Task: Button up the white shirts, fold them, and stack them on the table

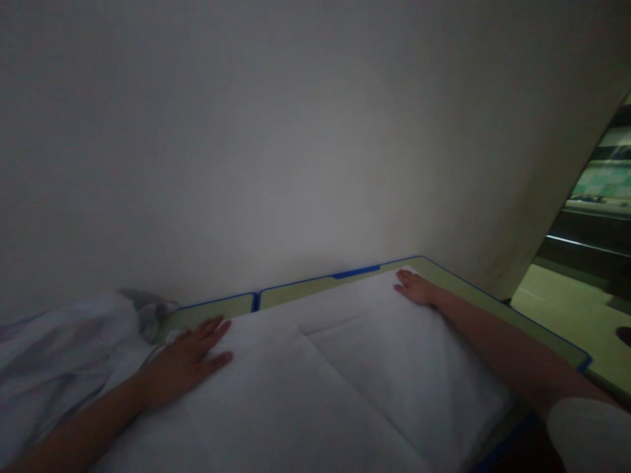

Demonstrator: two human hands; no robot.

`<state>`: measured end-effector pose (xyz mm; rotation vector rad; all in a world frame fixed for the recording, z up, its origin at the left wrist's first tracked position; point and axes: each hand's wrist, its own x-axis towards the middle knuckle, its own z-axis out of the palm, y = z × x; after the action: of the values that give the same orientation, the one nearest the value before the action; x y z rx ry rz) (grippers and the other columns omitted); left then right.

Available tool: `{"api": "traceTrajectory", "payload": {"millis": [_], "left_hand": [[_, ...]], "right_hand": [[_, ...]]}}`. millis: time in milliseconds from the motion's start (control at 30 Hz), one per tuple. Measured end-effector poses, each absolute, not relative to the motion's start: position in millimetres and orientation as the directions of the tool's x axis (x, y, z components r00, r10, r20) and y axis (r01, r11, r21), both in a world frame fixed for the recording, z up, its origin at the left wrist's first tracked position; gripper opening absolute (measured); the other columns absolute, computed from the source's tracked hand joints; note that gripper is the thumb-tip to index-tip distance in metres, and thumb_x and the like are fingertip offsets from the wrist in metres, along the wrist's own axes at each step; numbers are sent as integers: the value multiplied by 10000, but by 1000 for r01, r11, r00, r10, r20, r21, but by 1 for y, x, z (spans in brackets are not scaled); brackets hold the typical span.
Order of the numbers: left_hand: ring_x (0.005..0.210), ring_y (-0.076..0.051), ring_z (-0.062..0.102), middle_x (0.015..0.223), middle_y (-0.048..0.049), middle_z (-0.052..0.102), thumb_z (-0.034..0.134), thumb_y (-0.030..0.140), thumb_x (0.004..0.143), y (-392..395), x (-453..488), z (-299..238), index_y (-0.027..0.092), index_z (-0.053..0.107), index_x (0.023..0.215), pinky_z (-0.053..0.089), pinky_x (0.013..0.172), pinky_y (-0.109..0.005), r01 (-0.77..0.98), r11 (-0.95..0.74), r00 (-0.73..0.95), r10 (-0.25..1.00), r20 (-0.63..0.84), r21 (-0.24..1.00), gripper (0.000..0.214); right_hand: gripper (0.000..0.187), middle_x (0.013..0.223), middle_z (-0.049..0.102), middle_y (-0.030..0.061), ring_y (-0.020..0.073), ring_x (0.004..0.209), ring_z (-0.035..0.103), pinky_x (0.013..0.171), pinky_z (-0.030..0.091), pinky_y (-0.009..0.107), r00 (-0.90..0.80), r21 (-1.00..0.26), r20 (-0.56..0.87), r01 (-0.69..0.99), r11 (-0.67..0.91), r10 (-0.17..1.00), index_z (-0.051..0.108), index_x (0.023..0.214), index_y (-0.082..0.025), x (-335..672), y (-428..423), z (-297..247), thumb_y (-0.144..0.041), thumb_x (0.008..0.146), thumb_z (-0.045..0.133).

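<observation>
A white sheet (335, 368) lies spread over a green mat with blue edging (296, 292), which sits against a pale wall. My left hand (185, 361) rests flat on the sheet near its far left corner, fingers stretched out. My right hand (417, 288) lies at the sheet's far right corner, fingers extended and pressing the cloth down. Nothing is held in either hand. The picture is dim.
A crumpled heap of pale bedding (59, 355) lies at the left, against the wall (296, 144). Past the wall's corner at the right, more green matting (566, 309) and a dark opening with shelves show.
</observation>
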<state>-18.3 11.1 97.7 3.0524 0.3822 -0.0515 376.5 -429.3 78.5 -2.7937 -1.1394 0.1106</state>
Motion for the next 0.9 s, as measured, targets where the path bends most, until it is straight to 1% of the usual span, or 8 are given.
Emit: {"api": "traceTrajectory", "payload": {"millis": [167, 267, 367, 433, 567, 633, 733, 900], "left_hand": [[1343, -253, 174, 1456, -15, 208, 354, 647, 783, 12, -18, 98, 251, 249, 1390, 194, 1094, -417, 256, -966, 966, 255, -36, 44, 732], [1343, -252, 180, 1458, -32, 205, 342, 646, 789, 12, -19, 98, 230, 244, 1395, 201, 1090, -407, 262, -965, 965, 262, -22, 19, 742], [1344, -250, 179, 1454, -47, 217, 339, 648, 787, 11, -20, 99, 195, 227, 1402, 196, 1092, -400, 246, -969, 969, 247, -24, -17, 771], [1341, -249, 192, 1450, -45, 231, 335, 644, 790, 10, -20, 100, 189, 231, 1400, 204, 1091, -397, 240, -970, 970, 241, -25, -29, 768], [1336, -253, 207, 1450, -30, 229, 344, 637, 794, 14, -21, 97, 212, 254, 1391, 214, 1093, -402, 243, -970, 970, 243, 3, -4, 738], [1331, -266, 212, 1451, -19, 222, 364, 640, 785, 17, -22, 96, 245, 256, 1387, 219, 1088, -426, 258, -966, 966, 259, 11, 20, 728], [1330, -276, 205, 1452, -15, 211, 373, 647, 776, 21, -23, 94, 262, 241, 1389, 222, 1084, -444, 271, -962, 962, 271, 8, 33, 736], [1341, -261, 172, 1460, -4, 181, 345, 649, 782, 20, -23, 96, 251, 214, 1400, 214, 1089, -425, 280, -960, 960, 280, -12, -3, 746]], "right_hand": [[669, 1443, 218, 133, 224, 1346, 153, 1106, 139, 371, 786, -113, -51, 609, -785, 617, 272, 1389, -72, 402, -462, 79, -495, 872, 260], [656, 1422, 252, 175, 282, 1327, 202, 1089, 153, 453, 787, -103, -53, 608, -787, 615, 314, 1366, -50, 399, -455, 93, -467, 859, 304], [658, 1405, 284, 188, 329, 1320, 197, 1072, 97, 531, 744, -106, -9, 664, -740, 668, 325, 1362, -75, 376, -413, 113, -465, 834, 370], [650, 1426, 250, 164, 304, 1334, 165, 1087, 74, 495, 652, -119, 37, 755, -645, 757, 300, 1376, -91, 343, -366, 119, -453, 841, 371], [599, 1429, 293, 47, 171, 1319, 243, 1088, 180, 293, 337, -149, 49, 933, -327, 940, 316, 1376, -189, 269, -271, 104, -464, 848, 381], [617, 1440, 257, 84, 189, 1325, 226, 1083, 180, 324, 200, -152, 64, 970, -189, 978, 275, 1393, -143, 254, -249, 91, -478, 877, 311], [676, 1452, 214, 93, 198, 1336, 193, 1086, 153, 323, 334, -131, 27, 935, -328, 942, 240, 1407, -128, 277, -264, 81, -545, 875, 265], [751, 1442, 194, 173, 244, 1343, 161, 1086, 128, 349, 649, -79, -19, 757, -648, 760, 258, 1388, -32, 368, -355, 87, -574, 871, 203]]}}
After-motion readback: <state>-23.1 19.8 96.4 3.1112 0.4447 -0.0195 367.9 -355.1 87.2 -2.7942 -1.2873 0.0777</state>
